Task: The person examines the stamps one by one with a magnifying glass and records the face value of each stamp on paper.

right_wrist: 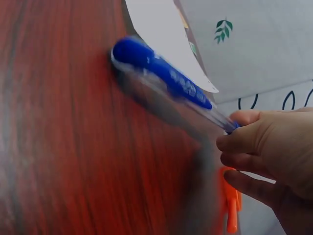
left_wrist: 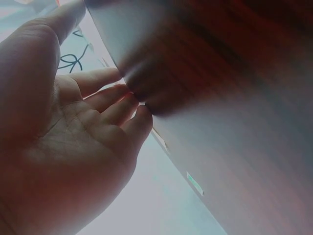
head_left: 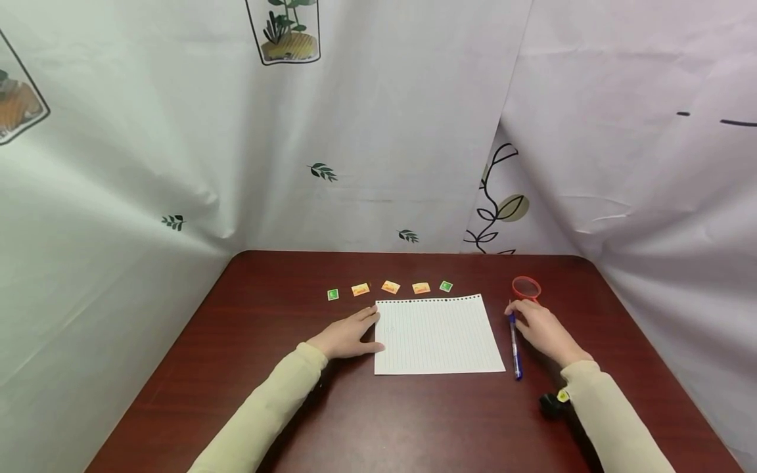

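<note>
A sheet of lined paper (head_left: 439, 338), with punched holes along its far edge, lies on the brown table. My left hand (head_left: 345, 334) rests at the sheet's left edge, fingers and thumb stretched out; the left wrist view shows its palm (left_wrist: 83, 142). On the other side, my right hand (head_left: 545, 330) pinches a blue-and-clear pen (head_left: 516, 355) near its far tip. In the right wrist view the pen (right_wrist: 168, 78) slants out from the thumb and fingers, its thick blue end away from the hand (right_wrist: 274, 152).
Beyond the right hand lies a red magnifying glass (head_left: 526, 287), its orange-red handle (right_wrist: 232, 200) beneath the fingers. Behind the sheet runs a row of small stickers, green (head_left: 333, 294) at the ends and orange (head_left: 390, 287) between. Patterned white cloth (head_left: 384, 131) hangs behind the table.
</note>
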### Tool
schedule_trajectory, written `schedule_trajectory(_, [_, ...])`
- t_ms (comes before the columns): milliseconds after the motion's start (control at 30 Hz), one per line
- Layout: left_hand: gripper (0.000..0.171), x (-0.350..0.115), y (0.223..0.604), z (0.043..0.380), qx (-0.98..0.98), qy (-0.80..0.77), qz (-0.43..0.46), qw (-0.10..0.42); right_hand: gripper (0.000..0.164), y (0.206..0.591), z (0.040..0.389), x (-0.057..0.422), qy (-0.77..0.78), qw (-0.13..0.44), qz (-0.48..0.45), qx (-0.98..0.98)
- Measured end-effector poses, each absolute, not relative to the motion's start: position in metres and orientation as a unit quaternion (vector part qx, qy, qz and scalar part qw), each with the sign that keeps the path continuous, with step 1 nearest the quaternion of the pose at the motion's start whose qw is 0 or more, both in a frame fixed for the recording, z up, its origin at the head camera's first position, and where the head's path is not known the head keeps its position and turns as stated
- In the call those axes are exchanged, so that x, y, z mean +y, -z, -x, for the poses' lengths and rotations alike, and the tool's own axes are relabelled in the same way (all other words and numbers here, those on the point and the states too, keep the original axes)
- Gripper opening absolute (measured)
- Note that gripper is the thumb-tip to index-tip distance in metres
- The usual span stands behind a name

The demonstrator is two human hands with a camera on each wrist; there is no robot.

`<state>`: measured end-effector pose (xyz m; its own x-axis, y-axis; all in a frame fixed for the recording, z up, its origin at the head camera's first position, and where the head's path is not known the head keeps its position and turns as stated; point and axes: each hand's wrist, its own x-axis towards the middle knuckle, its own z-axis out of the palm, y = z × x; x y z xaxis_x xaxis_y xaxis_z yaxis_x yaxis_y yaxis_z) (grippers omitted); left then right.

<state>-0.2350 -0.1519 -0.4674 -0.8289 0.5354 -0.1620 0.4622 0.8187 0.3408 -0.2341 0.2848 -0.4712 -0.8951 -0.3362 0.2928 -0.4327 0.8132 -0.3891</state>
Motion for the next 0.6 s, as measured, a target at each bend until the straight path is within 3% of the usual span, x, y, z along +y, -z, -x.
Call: schedule_trajectory(600, [0.081, -0.1518, 0.4661, 0.2327, 0.944, -0.148, -0.266, 0.125, 0.022, 0.4725, 0.2287, 0.2866, -0.201, 0.074, -0.208, -0.954])
